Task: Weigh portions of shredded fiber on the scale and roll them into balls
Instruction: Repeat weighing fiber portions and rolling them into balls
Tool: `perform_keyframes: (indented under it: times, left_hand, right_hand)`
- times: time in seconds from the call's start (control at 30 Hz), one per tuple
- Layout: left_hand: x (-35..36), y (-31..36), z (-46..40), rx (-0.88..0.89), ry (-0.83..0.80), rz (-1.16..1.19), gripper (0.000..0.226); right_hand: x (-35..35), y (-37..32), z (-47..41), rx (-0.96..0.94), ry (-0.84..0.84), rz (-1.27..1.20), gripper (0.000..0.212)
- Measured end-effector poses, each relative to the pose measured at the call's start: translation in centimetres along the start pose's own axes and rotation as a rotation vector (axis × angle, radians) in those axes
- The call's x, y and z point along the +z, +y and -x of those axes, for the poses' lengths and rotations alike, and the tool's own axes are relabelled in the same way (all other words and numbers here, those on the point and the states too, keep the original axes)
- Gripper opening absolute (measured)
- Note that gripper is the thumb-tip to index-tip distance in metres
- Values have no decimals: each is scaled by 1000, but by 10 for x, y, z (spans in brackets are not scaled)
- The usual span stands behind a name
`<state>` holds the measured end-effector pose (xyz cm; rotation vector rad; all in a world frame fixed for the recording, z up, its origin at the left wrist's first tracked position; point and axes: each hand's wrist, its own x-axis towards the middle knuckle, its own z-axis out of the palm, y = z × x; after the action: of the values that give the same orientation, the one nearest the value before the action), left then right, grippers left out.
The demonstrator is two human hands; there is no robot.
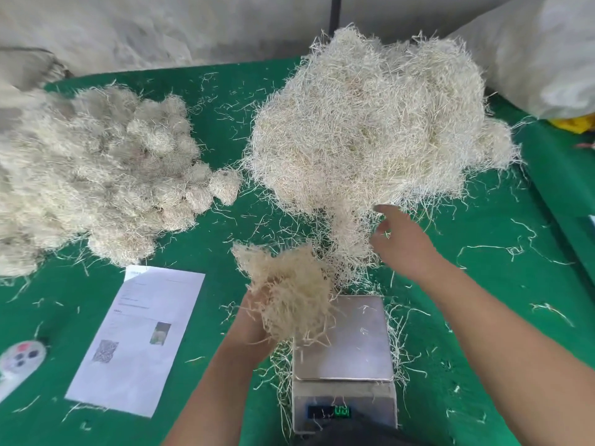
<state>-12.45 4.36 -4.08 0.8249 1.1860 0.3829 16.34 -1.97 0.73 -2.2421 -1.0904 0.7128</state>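
**Fiber portion held beside the scale, big pile behind**

Nearest the camera sits a square steel-topped digital scale (344, 341) with a green lit display at its front edge; only a few stray strands lie on its platform. Just left of it, the left hand (254, 320) holds up a loose tuft of pale shredded fiber (286, 294), fingers curled into the underside of the tuft, which overhangs the platform's left corner. The right hand (402, 243) reaches past the scale, fingers spread and relaxed, fingertips at the near edge of the large loose heap of shredded fiber (370, 123); a tongue of that heap trails down between hand and scale.

Left of the scale lies a white printed paper sheet (138, 336), and at the far left edge a round white device with dark buttons (21, 358). Beyond the sheet is a mound of rolled fiber balls (96, 175). Stray strands litter the green table covering (499, 284). A white sack (541, 53) rises at the far right.
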Motion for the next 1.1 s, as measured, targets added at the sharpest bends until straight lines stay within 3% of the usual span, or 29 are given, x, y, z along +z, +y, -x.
perform_keyframes:
  times: [0.03,0.1,0.17,0.23,0.3,0.43,0.53,0.6,0.7,0.8,0.83,0.93,1.03,1.1]
  left_hand:
    - [12,6,5,19,-67,11,40]
    - [39,15,13,77,-229,101,34]
    - [66,22,28,99,-221,131,45]
    - [83,14,28,59,-283,124,56]
    - [84,3,26,73,-207,23,48]
    - [54,-12,16,21,55,-111,31]
    - [34,-23,16,71,129,-339,51]
    - [28,-31,16,20,63,-445,69]
    - [34,-38,24,75,-142,-599,68]
    - [48,-39,37,107,-366,-544,65]
    - [50,-40,37,107,-345,-567,65]
    - [47,-37,32,210,-55,-728,70]
    - [26,-32,29,363,145,-625,62]
    - [12,-31,26,414,279,-690,51]
  right_hand:
    - [5,-7,17,-29,-26,-190,67]
    - [19,-26,56,-17,-258,-544,82]
    - [38,-35,82,-53,-417,-677,62]
    - [51,-30,89,-93,-309,-631,36]
    - [53,-17,91,-10,-149,-622,33]
    - [49,18,100,235,-84,-555,86]
    - [58,31,104,259,-178,-432,87]
    - [72,37,105,193,-201,-191,84]
    - [86,36,115,96,-88,147,71]
    - [90,32,125,-5,-135,-63,80]
    - [89,30,129,-18,-146,-141,87]
    - [73,30,140,40,-104,-342,107]
    - [57,36,149,26,18,-401,97]
    - [55,41,153,-3,42,-355,85]
